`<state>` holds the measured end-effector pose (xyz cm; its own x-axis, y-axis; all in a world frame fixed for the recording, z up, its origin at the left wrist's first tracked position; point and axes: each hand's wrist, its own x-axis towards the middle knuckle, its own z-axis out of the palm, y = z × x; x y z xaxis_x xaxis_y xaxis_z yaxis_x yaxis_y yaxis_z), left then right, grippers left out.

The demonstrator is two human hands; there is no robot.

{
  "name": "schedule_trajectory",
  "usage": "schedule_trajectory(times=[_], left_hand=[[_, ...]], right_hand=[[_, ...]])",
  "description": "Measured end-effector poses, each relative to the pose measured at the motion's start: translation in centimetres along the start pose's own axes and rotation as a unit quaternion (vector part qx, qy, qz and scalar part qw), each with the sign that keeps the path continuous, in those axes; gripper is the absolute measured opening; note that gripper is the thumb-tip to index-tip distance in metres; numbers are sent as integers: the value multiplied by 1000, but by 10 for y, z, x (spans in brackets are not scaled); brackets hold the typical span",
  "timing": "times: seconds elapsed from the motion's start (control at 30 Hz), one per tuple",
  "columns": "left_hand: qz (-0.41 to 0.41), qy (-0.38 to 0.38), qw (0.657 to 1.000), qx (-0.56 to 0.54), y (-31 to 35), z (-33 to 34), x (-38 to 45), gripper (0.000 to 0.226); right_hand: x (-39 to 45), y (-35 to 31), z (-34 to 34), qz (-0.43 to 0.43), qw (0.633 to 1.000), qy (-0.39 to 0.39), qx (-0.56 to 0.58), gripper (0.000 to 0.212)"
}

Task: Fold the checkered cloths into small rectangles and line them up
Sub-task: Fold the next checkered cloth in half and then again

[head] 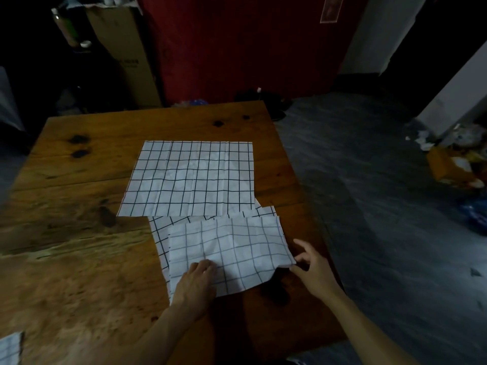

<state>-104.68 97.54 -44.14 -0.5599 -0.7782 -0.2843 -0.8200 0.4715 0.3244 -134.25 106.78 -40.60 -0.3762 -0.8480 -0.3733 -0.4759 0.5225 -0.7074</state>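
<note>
Half-folded white black-grid checkered cloth (229, 248) lower centre on wooden table (79, 233); left hand (196, 283) presses flat, right hand (313, 270) pinches its corner. Uneven pull likely skews the fold.

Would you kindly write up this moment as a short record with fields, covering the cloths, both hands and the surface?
surface: wooden table
flat cloth: checkered cloth spread open, farther from the person
near cloth: half-folded cloth, its far edge tucked under the flat one
left hand: left hand rests on the near cloth's near edge, fingers laid flat
right hand: right hand pinches the near cloth's right corner, lifted slightly
other cloth: a checkered piece at the frame's lower left edge
task state: no small rectangle visible yet
</note>
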Motion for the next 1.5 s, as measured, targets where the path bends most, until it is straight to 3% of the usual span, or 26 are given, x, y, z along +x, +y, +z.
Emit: schedule_trajectory(times=[0.17, 0.33, 0.57, 0.63, 0.73, 0.83, 1.0, 1.23, 1.5], left_hand=[[-1, -2, 1000, 6, -1, -1, -2, 52], [4, -11, 1000, 11, 0, -3, -2, 53], [-4, -4, 1000, 11, 4, -8, -9, 57], [0, 2, 1000, 14, 5, -8, -13, 57], [9, 4, 1000, 9, 10, -5, -17, 52], [45, -2, 999, 19, 18, -3, -22, 53], [51, -25, 998, 23, 21, 2, -33, 49], [72, -56, 993, 71, 30, 1, -40, 54], [88, -79, 988, 104, 26, 14, -41, 57]], right_hand=[[7, 12, -5, 0, 1000, -15, -5, 76], [10, 21, -16, 25, 992, -94, -79, 68], [0, 15, 3, -36, 992, 63, -99, 41], [-4, 10, 11, -72, 986, 60, -136, 33], [-10, 4, 31, -137, 970, -5, -200, 23], [-17, 1, 53, -161, 956, -55, -239, 29], [-21, 4, 70, -166, 953, -69, -245, 42], [-30, -7, 89, -227, 929, -91, -279, 42], [-36, -3, 96, -232, 918, -122, -298, 46]])
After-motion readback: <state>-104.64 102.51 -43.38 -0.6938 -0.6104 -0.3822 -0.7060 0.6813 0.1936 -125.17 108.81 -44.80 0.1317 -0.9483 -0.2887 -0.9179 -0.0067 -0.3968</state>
